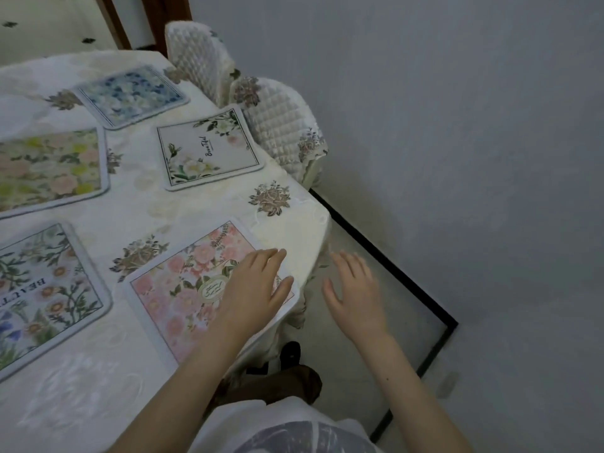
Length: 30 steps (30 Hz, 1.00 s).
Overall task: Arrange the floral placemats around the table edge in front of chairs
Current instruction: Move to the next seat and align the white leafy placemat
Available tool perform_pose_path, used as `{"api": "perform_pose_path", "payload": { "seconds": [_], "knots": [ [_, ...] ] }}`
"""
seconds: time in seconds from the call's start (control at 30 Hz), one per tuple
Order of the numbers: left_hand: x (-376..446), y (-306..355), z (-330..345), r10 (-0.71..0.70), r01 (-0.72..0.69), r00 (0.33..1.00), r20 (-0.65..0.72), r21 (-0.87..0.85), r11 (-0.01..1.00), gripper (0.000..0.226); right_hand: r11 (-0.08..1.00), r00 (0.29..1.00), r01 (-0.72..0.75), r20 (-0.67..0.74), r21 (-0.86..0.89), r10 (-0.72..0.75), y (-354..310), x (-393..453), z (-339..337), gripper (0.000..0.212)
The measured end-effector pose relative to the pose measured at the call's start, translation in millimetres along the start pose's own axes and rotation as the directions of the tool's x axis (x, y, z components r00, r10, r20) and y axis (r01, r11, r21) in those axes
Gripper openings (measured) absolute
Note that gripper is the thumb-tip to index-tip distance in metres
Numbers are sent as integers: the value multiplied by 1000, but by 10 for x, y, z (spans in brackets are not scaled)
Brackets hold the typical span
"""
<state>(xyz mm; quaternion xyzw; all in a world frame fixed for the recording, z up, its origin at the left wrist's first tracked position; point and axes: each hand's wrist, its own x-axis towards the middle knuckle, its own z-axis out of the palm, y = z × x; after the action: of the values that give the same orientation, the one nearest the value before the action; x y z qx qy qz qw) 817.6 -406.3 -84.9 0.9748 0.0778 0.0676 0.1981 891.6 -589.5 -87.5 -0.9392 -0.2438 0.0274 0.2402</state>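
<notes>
A pink floral placemat (176,289) lies at the table's near right edge, one corner slightly over the edge. My left hand (255,286) rests flat on its right part, fingers apart. My right hand (356,292) hovers open beyond the table edge, holding nothing. A white "Beautiful" placemat (209,148) lies in front of a chair. A blue floral placemat (130,96) lies farther back, a yellow-pink one (49,168) at the left, and a daisy-patterned one (42,292) at the near left.
A cream floral tablecloth (202,207) covers the table. Two chairs with quilted white covers (281,125) (196,57) stand along the right side, close to a grey wall (457,125). My foot (289,354) shows on the floor below the table edge.
</notes>
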Motion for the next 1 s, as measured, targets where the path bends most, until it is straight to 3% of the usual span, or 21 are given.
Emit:
{"api": "perform_pose_path", "payload": {
  "seconds": [0.23, 0.43, 0.67, 0.83, 1.0],
  "knots": [
    [768, -138, 232, -108, 109, 994, 26, -48, 993, 52, 996, 991, 77, 115, -44, -71, 242, 953, 6, 48],
    [1373, -247, 134, -158, 158, 987, 1, -39, 987, 52, 995, 988, 98, 125, -23, -94, 315, 1639, -113, 53],
    [1985, -251, 175, -265, 264, 963, -48, -26, 964, 50, 975, 959, 218, 179, 40, -221, 532, 2385, -85, 45],
    [2343, 26, 403, -381, 382, 919, -100, -7, 924, 50, 934, 889, 345, 288, 89, -355, 796, 2973, -165, 48],
    [2707, 460, 557, -529, 539, 831, -170, 13, 842, 47, 874, 801, 471, 356, 121, -481, 1068, 3607, -406, 47]
  ]
}}
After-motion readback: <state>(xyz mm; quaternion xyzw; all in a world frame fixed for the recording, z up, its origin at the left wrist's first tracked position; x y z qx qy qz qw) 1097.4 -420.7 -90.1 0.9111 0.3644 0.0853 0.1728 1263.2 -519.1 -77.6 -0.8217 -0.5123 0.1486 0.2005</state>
